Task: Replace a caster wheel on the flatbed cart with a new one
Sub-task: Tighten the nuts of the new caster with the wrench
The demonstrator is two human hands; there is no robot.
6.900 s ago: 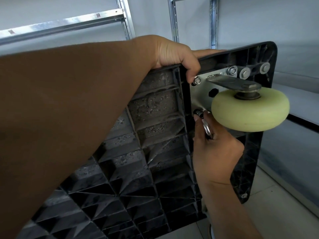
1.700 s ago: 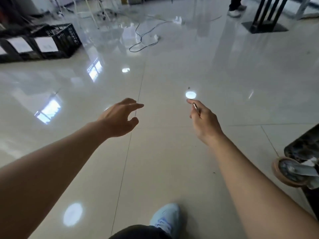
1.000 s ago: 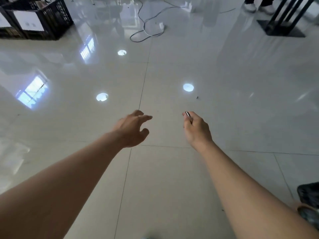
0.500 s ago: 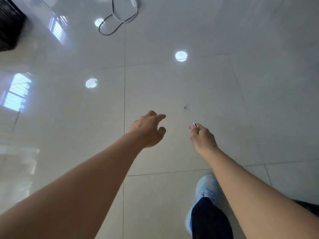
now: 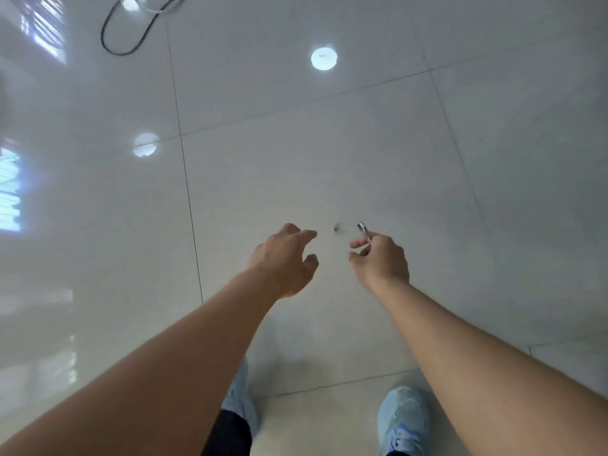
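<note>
Pinched in the right hand (image 5: 378,261) is a thin metal tool (image 5: 364,232), its shiny tip poking out past the knuckles toward the top of the view; what kind of tool it is cannot be told, as most of it is hidden in the curled fingers. Just left of that tip, a tiny dark piece (image 5: 335,229) lies on the floor (image 5: 329,153), too small and blurred to name, and it sits between the two hands, touching neither. Reaching toward it, the left hand (image 5: 286,258) holds nothing: its fingers are loosely spread, the forefinger stretched out near the piece and the thumb apart below it. Both bare forearms stretch forward from the bottom corners. Pale glossy tiles with thin dark joints make up the floor, with round light spots and window glare mirrored on it. A black cable (image 5: 131,37) loops at the upper left, well apart from the hands. Two light blue shoes (image 5: 403,419) stand at the bottom edge, the left one half hidden behind the left forearm. Neither cart nor caster is in view.
</note>
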